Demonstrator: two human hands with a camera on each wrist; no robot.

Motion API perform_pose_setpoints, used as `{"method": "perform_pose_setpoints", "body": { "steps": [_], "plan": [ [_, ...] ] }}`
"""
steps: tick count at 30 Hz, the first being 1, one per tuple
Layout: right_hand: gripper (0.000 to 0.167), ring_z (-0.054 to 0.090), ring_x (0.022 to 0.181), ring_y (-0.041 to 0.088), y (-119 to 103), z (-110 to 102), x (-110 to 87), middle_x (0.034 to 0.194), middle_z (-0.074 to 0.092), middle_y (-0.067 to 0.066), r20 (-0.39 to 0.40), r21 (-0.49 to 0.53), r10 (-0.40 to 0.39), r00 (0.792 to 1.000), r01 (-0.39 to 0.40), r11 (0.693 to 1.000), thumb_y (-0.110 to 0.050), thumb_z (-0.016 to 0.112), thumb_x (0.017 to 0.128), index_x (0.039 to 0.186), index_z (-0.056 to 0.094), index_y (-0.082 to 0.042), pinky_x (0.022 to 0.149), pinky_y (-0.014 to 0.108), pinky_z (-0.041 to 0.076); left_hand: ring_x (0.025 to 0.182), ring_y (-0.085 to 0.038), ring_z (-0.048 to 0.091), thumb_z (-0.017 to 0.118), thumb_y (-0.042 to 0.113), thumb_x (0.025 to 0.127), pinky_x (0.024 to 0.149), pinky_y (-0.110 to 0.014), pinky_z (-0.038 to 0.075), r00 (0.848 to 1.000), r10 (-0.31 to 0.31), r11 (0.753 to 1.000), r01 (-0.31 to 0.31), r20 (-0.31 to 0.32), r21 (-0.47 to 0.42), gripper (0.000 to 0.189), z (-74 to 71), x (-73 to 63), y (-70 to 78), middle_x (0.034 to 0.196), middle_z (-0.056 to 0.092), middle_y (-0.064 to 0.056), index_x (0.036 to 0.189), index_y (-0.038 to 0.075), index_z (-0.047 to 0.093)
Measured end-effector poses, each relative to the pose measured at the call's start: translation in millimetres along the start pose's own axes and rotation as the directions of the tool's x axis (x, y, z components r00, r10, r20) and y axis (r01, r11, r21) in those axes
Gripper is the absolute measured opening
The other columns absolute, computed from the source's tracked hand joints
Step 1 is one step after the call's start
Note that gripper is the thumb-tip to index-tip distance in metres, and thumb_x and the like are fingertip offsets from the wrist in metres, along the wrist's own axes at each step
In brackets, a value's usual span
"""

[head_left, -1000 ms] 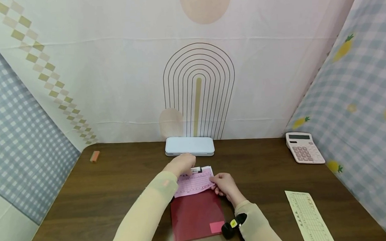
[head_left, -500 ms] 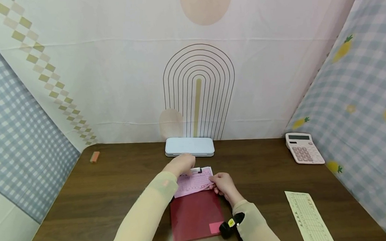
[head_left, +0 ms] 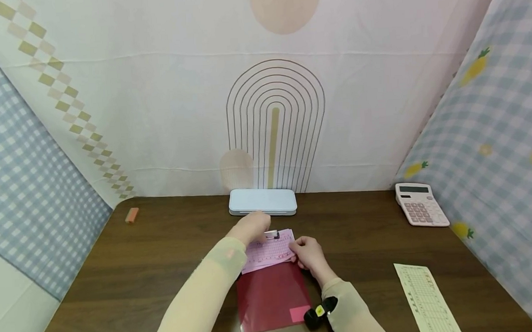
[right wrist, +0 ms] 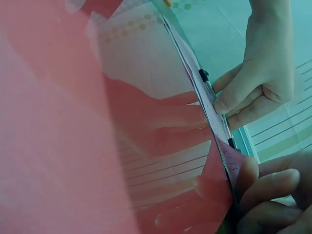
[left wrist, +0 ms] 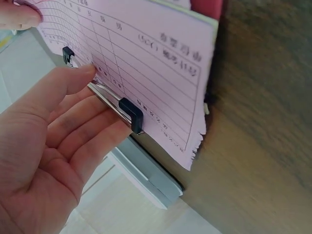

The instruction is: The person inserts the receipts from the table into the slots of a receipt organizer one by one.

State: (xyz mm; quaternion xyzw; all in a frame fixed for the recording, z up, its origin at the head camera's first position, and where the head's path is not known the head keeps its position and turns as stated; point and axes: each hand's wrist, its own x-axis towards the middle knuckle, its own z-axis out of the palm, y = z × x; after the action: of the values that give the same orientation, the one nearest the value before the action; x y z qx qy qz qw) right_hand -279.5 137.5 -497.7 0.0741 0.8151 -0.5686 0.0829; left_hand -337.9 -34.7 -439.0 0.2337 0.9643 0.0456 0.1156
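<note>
A glossy red clipboard (head_left: pixel 273 296) lies at the front middle of the table, with pink printed form sheets (head_left: pixel 267 252) over its upper part. My left hand (head_left: pixel 251 228) holds the metal clip (head_left: pixel 272 234) at its top edge. In the left wrist view the thumb presses the clip's wire from the sheet side, with fingers behind it. My right hand (head_left: pixel 310 254) pinches the right edge of the pink sheets between thumb and fingers. Seen edge-on in the right wrist view, the clip sits beside my left hand (right wrist: pixel 261 80); whether its jaws grip every sheet is hidden.
A pale blue pencil case (head_left: pixel 262 201) stands behind my left hand. To the far right are a pinkish-white calculator (head_left: pixel 421 205) and a pale yellow printed sheet (head_left: pixel 428 298). An orange eraser-like block (head_left: pixel 132 215) sits at the back left. Cloth hangs behind and beside the table.
Both hands stay almost in place. The lower right edge of the pink sheets lies a little straighter than a second ago, with an under sheet's edge showing.
</note>
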Motion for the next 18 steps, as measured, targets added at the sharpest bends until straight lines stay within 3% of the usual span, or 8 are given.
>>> {"method": "perform_pose_setpoints", "body": {
  "steps": [9, 18],
  "plan": [
    [0.012, 0.04, 0.037, 0.007, -2, -7, -6.2, 0.052, 0.055, 0.001, -0.004, -0.078, -0.035, 0.999, 0.034, 0.996, -0.012, 0.06, 0.084, 0.087, 0.062, -0.001, 0.036, 0.019, 0.031, 0.065, -0.013, 0.047, 0.078, 0.014, 0.075, 0.059, -0.027, 0.044, 1.0, -0.003, 1.0, 0.003, -0.019, -0.024, 0.022, 1.2, -0.8, -2.7, 0.067, 0.056, 0.003, 0.064, 0.013, 0.059],
    [0.011, 0.044, 0.043, 0.01, 0, -21, -11.2, 0.056, 0.058, 0.001, -0.017, -0.149, -0.069, 0.997, 0.066, 0.987, -0.012, 0.061, 0.084, 0.086, 0.063, -0.001, 0.042, 0.023, 0.036, 0.068, -0.013, 0.05, 0.078, 0.016, 0.075, 0.062, -0.028, 0.045, 1.0, -0.006, 0.999, 0.005, -0.021, -0.04, 0.019, 1.0, -2.8, -2.9, 0.071, 0.057, 0.003, 0.069, 0.013, 0.061]
  ]
}}
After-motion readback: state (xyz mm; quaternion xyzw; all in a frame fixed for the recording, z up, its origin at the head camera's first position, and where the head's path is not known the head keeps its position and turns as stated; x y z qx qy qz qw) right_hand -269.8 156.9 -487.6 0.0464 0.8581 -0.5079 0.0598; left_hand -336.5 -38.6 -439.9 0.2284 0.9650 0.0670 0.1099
